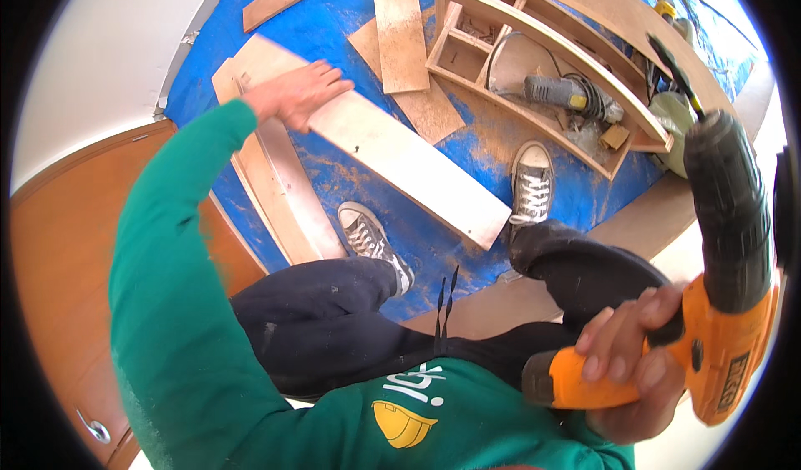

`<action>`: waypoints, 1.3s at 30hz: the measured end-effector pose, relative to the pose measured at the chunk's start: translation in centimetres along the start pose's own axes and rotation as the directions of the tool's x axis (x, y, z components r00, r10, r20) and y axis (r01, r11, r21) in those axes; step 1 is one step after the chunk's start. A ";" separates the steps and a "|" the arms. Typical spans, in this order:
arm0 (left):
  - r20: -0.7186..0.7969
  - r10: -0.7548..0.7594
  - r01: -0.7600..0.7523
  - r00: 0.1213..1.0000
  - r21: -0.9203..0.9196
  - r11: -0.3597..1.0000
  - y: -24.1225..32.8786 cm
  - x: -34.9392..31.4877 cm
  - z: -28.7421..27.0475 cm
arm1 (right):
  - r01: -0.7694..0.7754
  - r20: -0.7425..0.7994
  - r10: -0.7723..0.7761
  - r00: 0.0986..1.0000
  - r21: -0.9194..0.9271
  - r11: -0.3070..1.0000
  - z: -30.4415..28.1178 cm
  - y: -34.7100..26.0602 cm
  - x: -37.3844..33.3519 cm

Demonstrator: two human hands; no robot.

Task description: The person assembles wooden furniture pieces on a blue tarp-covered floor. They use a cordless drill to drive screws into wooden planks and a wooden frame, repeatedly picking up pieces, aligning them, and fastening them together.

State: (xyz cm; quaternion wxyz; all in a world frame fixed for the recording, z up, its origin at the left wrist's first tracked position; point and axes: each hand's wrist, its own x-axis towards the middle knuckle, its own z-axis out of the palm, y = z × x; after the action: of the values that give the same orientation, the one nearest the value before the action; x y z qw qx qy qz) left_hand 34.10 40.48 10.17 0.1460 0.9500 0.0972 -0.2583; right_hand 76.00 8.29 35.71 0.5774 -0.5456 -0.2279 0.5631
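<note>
My right hand (634, 357) is closed around the handle of an orange and black cordless drill (738, 303), raised close to me at the right. A long dark bit (677, 73) sticks out of its chuck, pointing up and away. My left hand (296, 94) grips a long pale wooden board (417, 169) near its far left end, its palm and fingers across the upper face. The board slopes from far left towards the gap between my shoes. Its face shows small dark marks. Where its far end meets the wooden pieces beneath (279, 178) is partly hidden.
A blue sheet (334, 165), dusted with sawdust, covers the floor. Loose boards (400, 32) lie beyond my feet. At the far right, a divided wooden frame (463, 53) holds a grey corded power tool (555, 93). An orange-brown door (108, 253) stands at my left.
</note>
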 end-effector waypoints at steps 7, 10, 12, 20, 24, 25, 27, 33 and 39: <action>-0.136 -0.472 0.451 0.871 -0.160 0.878 15.7 -16.7 -3.7 | -0.084 -0.134 0.090 0.987 0.053 0.995 -0.3 -0.8 -2.0; -0.050 -0.775 0.754 0.631 -0.197 0.627 22.1 -22.9 -4.5 | -0.046 -0.098 0.049 0.994 0.032 0.998 -1.0 -0.6 -2.7; -0.065 -0.899 0.873 0.434 -0.216 0.437 24.7 -24.8 -4.2 | -0.016 -0.034 0.016 0.999 0.005 1.000 -1.7 -0.7 -3.1; 0.080 -0.978 0.857 -0.195 -0.471 -0.209 21.4 -17.5 -2.9 | 0.137 0.171 -0.137 0.976 0.011 0.990 -2.6 0.4 -5.0; 0.173 -0.936 0.663 -0.306 -0.667 -0.340 19.4 -7.8 -0.6 | 0.218 0.137 -0.221 0.965 0.043 0.975 -2.1 1.0 -5.2; 0.231 -0.914 0.589 -0.334 -0.706 -0.393 20.1 -5.2 0.5 | 0.235 0.119 -0.238 0.964 0.046 0.971 -2.1 1.1 -5.1; 0.319 -0.862 0.458 -0.395 -0.745 -0.486 21.5 -0.2 2.1 | 0.248 0.091 -0.255 0.963 0.086 0.965 -2.1 1.1 -4.7; 0.593 -0.694 0.210 -0.409 -0.679 -0.704 27.5 10.4 7.3 | 0.250 0.075 -0.246 0.966 -0.057 0.966 -2.9 1.5 -4.4; 0.648 -0.664 0.203 -0.373 -0.641 -0.740 31.5 15.3 10.5 | 0.192 0.068 -0.187 0.980 -0.081 0.978 -4.4 1.9 -4.1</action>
State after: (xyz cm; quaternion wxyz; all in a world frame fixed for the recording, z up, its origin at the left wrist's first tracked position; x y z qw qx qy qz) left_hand 50.45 9.13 0.78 0.2761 0.1717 0.9418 0.0849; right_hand 78.04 2.56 34.15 0.5971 -0.5289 -0.3204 0.5110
